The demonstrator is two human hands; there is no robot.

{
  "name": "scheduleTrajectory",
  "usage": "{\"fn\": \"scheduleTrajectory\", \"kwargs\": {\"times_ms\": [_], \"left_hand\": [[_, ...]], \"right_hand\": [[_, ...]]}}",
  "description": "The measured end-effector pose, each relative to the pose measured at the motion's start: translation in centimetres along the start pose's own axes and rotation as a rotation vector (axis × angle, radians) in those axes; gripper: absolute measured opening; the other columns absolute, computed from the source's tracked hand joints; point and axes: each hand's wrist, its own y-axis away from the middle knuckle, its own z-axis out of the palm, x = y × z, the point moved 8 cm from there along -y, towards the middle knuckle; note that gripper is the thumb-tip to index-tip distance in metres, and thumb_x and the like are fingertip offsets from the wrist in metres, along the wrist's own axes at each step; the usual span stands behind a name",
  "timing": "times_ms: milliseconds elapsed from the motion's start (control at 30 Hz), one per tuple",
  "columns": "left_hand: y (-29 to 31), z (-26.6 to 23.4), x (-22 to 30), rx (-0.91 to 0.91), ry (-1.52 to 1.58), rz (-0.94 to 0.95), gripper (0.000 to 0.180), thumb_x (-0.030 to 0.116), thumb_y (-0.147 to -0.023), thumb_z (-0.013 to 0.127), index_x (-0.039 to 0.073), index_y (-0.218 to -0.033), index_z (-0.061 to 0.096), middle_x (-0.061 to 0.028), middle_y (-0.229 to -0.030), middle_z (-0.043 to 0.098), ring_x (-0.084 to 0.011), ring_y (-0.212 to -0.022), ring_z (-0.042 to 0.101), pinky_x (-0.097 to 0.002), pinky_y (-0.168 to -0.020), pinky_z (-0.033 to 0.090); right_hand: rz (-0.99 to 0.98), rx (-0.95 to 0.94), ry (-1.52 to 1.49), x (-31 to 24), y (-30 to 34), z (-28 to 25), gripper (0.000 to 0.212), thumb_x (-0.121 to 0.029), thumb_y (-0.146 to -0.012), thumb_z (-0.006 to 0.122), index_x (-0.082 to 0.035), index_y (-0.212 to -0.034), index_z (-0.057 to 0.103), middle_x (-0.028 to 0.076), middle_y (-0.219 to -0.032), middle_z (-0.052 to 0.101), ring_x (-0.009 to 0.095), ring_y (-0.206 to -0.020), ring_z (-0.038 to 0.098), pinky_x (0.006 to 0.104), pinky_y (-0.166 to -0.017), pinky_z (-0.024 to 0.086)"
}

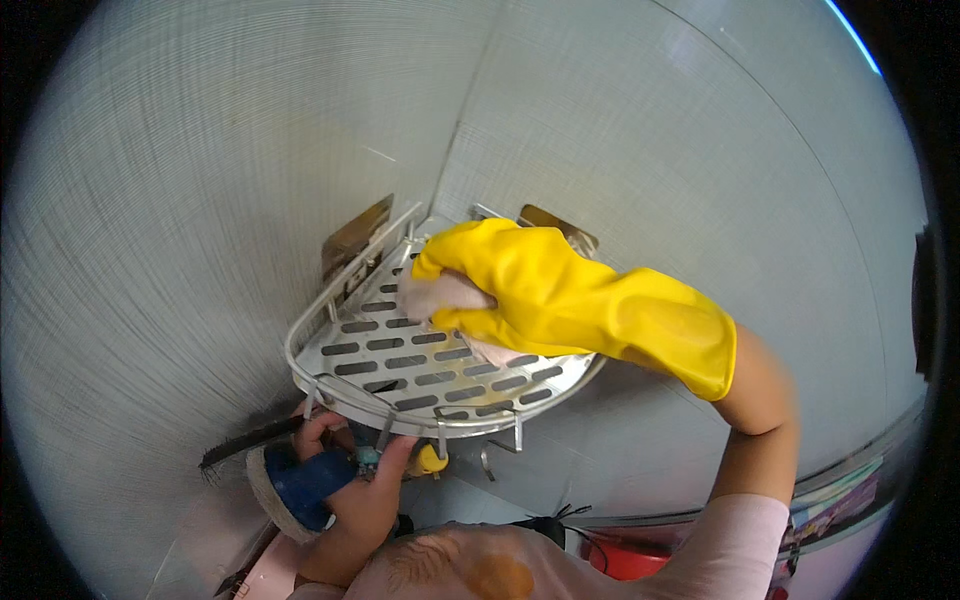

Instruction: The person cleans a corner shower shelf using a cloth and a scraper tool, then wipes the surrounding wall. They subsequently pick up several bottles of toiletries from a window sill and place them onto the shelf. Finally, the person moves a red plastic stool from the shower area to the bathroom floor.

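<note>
My right hand (500,285), in a long yellow rubber glove, presses a crumpled pale pink cloth (432,297) onto a metal corner shelf (350,352). The shelf has rows of slots, a raised rail and hooks along its front. Below the shelf's front left edge is my bare left hand (370,495), its thumb up near the rim. Its fingers curl round a long brush with black bristles (252,440), which sticks out to the left. A blue piece with a beige rim (300,490) sits against this hand; its kind is unclear. The shelf partly hides the fingers.
Grey tiled walls (300,110) meet in the corner behind the shelf. Shiny mounting plates (357,238) hold it on both sides. A small yellow object (432,460) shows under the front rail. Lower right is a red basin (630,558), near colourful items (835,505) along the wall.
</note>
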Motion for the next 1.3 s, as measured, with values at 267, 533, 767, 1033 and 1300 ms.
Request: {"fn": "scheduleTrajectory", "kwargs": {"times_ms": [267,533,767,1033,1300], "left_hand": [[0.5,-0.4,1.1,0.044,-0.290,0.151,0.051,-0.005,-0.068,0.069,0.006,-0.113,0.046,-0.0062,-0.110,0.049,-0.0169,-0.103,0.047,-0.0305,-0.094,0.035],[-0.9,-0.1,0.6,0.136,-0.276,0.201,0.051,0.008,-0.064,0.080,0.008,-0.107,0.052,0.0010,-0.087,0.042,-0.0104,-0.076,0.038,-0.0232,-0.071,0.033],[-2.2,-0.6,-1.3,0.058,-0.237,0.213,0.045,0.015,-0.073,0.076,0.008,-0.111,0.052,0.0020,-0.092,0.045,-0.0094,-0.077,0.039,-0.0228,-0.071,0.034],[-0.1,-1.7,0.7,-0.005,-0.332,0.354,0.047,0.023,-0.085,0.062,0.006,-0.126,0.048,0.0037,-0.084,0.040,-0.0065,-0.068,0.036,-0.0210,-0.062,0.032],[3.3,-4.4,2.9,0.114,-0.373,0.307,0.031,0.001,-0.087,0.052,0.004,-0.117,0.051,-0.0062,-0.106,0.058,-0.0129,-0.091,0.051,-0.0256,-0.084,0.039]], "right_hand": [[-0.191,-0.251,-0.294,-2.1,4.6,1.0,0.036,0.001,-0.062,0.066,-0.004,-0.098,0.067,0.015,-0.104,0.063,0.033,-0.101,0.057,0.0346,-0.085,0.047],[0.008,0.588,-0.097,0.0,10.0,-5.3,0.030,-0.003,-0.071,0.059,-0.007,-0.101,0.063,0.011,-0.089,0.064,0.020,-0.085,0.062,0.0294,-0.068,0.051],[0.021,0.795,-1.029,6.1,20.8,1.4,0.050,-0.005,-0.065,0.071,-0.007,-0.113,0.058,0.005,-0.106,0.061,0.018,-0.101,0.056,0.0314,-0.092,0.042],[0.080,0.661,-1.425,8.2,24.4,14.4,0.043,-0.007,-0.071,0.068,-0.004,-0.112,0.056,0.011,-0.111,0.061,0.024,-0.103,0.059,0.0374,-0.092,0.045],[0.173,0.591,-1.508,6.8,27.5,17.6,0.039,-0.011,-0.077,0.065,-0.005,-0.114,0.055,0.010,-0.112,0.059,0.019,-0.104,0.057,0.0334,-0.092,0.044]]}}
